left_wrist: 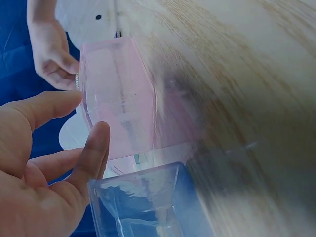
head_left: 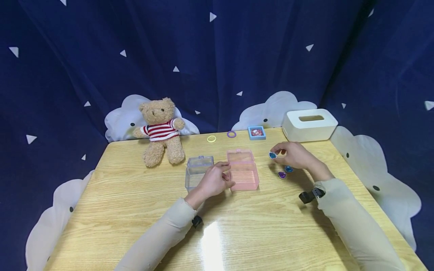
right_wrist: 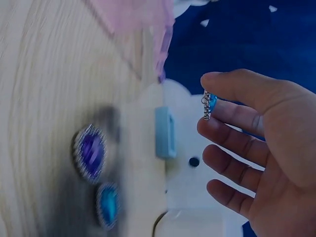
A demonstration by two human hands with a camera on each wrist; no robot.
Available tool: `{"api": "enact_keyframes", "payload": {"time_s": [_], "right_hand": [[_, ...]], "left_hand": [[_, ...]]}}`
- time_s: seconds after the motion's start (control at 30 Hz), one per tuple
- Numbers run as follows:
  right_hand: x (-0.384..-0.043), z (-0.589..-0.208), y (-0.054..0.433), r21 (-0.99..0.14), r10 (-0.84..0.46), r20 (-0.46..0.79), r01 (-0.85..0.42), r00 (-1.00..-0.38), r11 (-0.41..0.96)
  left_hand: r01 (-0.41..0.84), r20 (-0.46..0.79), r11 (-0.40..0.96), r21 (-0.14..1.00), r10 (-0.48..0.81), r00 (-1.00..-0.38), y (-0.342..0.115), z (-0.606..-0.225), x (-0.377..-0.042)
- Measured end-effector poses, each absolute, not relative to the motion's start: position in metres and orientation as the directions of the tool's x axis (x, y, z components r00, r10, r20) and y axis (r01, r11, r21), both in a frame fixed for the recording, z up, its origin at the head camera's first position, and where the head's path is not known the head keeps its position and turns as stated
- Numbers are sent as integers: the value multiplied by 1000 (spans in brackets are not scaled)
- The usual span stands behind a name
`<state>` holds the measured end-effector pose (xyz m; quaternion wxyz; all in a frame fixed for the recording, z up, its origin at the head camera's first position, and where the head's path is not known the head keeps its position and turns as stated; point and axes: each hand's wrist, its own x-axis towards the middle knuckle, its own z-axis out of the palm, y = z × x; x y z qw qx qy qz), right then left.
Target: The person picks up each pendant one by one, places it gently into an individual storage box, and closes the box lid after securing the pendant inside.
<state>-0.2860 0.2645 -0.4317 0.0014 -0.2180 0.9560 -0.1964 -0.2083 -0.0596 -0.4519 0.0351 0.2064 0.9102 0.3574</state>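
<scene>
In the right wrist view my right hand [right_wrist: 276,133] pinches a blue gem ornament [right_wrist: 210,104] with a silver beaded edge between thumb and fingers, raised above the table. Below it lie a purple gem ornament [right_wrist: 92,153] and another blue one [right_wrist: 107,205], both rimmed in silver. My left hand [head_left: 215,180] is at the left side of the pink clear box [head_left: 243,176], whose lid stands up at the back. Its thumb and fingers are spread at the box's edge in the left wrist view. A bluish clear box [head_left: 195,177], also lid up, sits just left, partly behind that hand.
At the back stand a teddy bear [head_left: 162,131] in a striped shirt and a white tissue box [head_left: 310,126]. Between them lie a yellow ring [head_left: 211,139], a purple ring [head_left: 231,134] and a small blue frame [head_left: 256,133]. A dark patterned curtain [head_left: 217,67] hangs behind the table [head_left: 135,214].
</scene>
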Motion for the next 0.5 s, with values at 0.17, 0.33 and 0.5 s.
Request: {"api": "enact_keyframes", "payload": {"time_s": [0.17,0.33,0.5], "right_hand": [[-277,-419,248,-378,-473,118,-480,-873,792],[-270,-412,231,-389,-528,153,-542,-835,745],[-266,-414,216,-385,-563,135,-567,-815,729]], "left_hand": [[339,70,665,666,397,-915,-59,-453,-208],[342,74,667,663,396,-915,-59,-451,-207],[349,85,663,663,396,-914,-58,-451,-208]]}}
